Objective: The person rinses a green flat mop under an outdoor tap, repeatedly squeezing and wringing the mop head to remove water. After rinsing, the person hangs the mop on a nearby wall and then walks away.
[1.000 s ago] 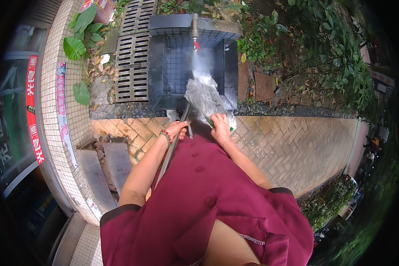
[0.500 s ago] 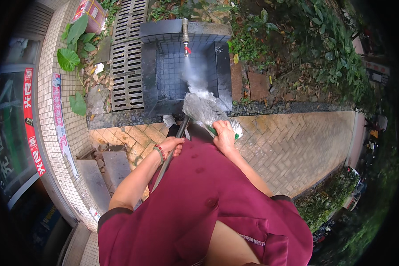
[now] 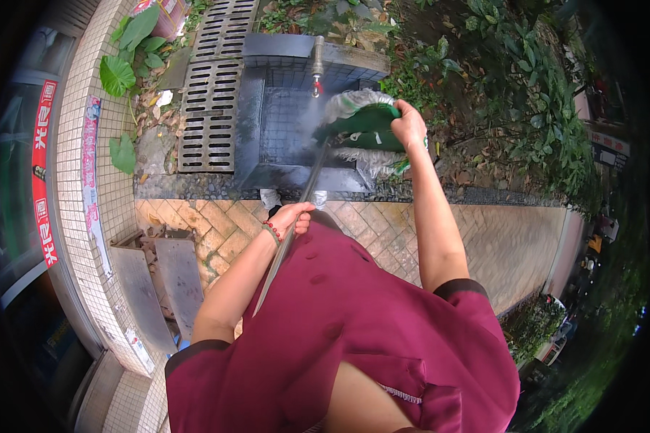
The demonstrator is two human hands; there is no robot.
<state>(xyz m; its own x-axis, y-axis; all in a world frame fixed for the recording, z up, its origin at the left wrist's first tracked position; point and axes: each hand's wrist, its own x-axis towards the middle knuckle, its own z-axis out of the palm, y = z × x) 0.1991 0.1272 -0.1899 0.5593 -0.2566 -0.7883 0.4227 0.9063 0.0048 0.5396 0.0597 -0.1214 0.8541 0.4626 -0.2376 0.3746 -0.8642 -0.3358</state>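
My left hand (image 3: 293,216), with beaded bracelets at the wrist, is closed round a grey mop pole (image 3: 313,175) that slants up from beside my body to the mop head. The fingers of my right hand (image 3: 409,128) grip the right edge of the flat mop head (image 3: 374,121). Its green backing shows, with wet white-grey fringe along the upper and lower sides. The mop head is over the right side of a dark tiled basin (image 3: 250,130). Beyond it, a metal tap (image 3: 318,63) with a red handle runs, its misty stream passing left of the fringe.
Slotted drain grates (image 3: 208,115) lie left of the basin. A tiled wall (image 3: 74,209) rises at the left, with grey boards (image 3: 177,278) leaning nearby. Brick paving (image 3: 372,224) runs under me; leafy plants (image 3: 527,94) grow at the right.
My right hand has moved up and away with the mop head's edge, turning its green backing into view. The fringe has swung right over the basin. My left hand stays on the pole.
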